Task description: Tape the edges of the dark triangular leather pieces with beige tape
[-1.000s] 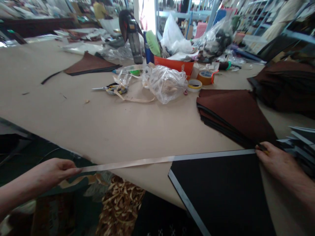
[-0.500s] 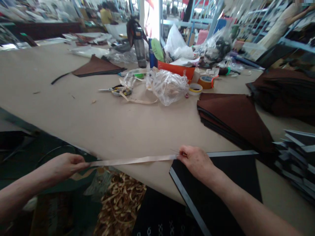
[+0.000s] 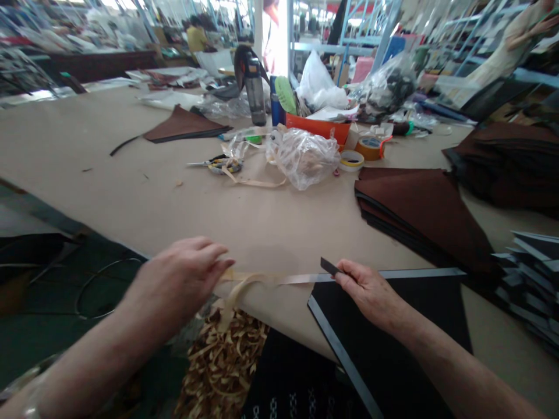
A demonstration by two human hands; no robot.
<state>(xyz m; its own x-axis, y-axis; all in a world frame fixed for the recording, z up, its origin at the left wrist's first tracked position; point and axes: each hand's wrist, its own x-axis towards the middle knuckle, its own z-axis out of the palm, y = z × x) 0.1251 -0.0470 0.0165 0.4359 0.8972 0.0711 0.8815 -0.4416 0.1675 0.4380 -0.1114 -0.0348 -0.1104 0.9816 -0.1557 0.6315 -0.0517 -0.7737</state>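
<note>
A black panel [image 3: 393, 337] lies at the table's front edge, with pale adhesive tape [image 3: 423, 272] along its top edge and another pale strip [image 3: 338, 355] down its left edge. My right hand [image 3: 367, 291] rests at its upper left corner, closed on a thin dark flat blade [image 3: 328, 266] that points up and left above the tape. Left of the panel, the tape runs on toward my left hand [image 3: 183, 276], whose fingers pinch near its end. A beige paper strip [image 3: 238, 291] curls down below those fingertips. Motion blurs the left hand somewhat.
Curled beige strips [image 3: 222, 361] fill a heap below the table edge. Brown panels [image 3: 414, 203] are stacked at right, beside white-edged black pieces [image 3: 533, 279]. Farther back are scissors [image 3: 222, 164], a clear plastic bag [image 3: 305, 157], tape rolls [image 3: 351, 160], and a bottle [image 3: 255, 96].
My left hand has moved right and up, toward the right hand, and the stretched tape has gone slack with a curl. The blade in my right hand now shows its flat side.
</note>
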